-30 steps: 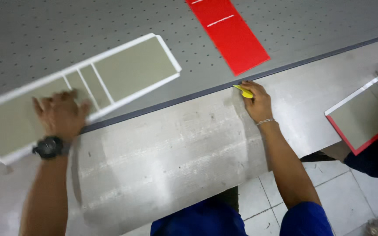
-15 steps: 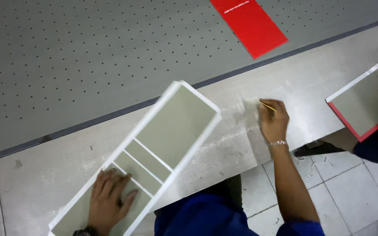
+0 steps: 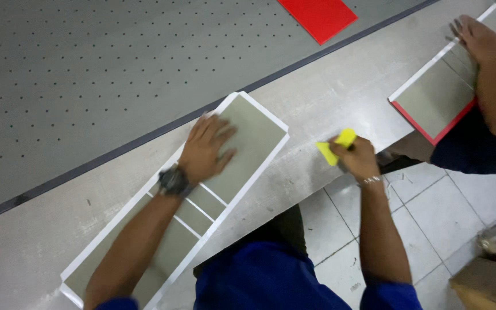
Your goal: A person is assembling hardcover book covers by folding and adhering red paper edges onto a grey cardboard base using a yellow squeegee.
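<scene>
At six o'clock, the left hand (image 3: 206, 150) lies flat, fingers spread, on the grey panelled board (image 3: 247, 143) on the workbench (image 3: 328, 103). Toward three o'clock, the right hand (image 3: 358, 158) grips a yellow scraper (image 3: 335, 147). At one o'clock, a co-worker's hand (image 3: 477, 39) presses a red-edged board (image 3: 434, 100).

A grey perforated table (image 3: 87, 69) adjoins a pale worn bench (image 3: 328, 97) above white floor tiles (image 3: 431, 218).
</scene>
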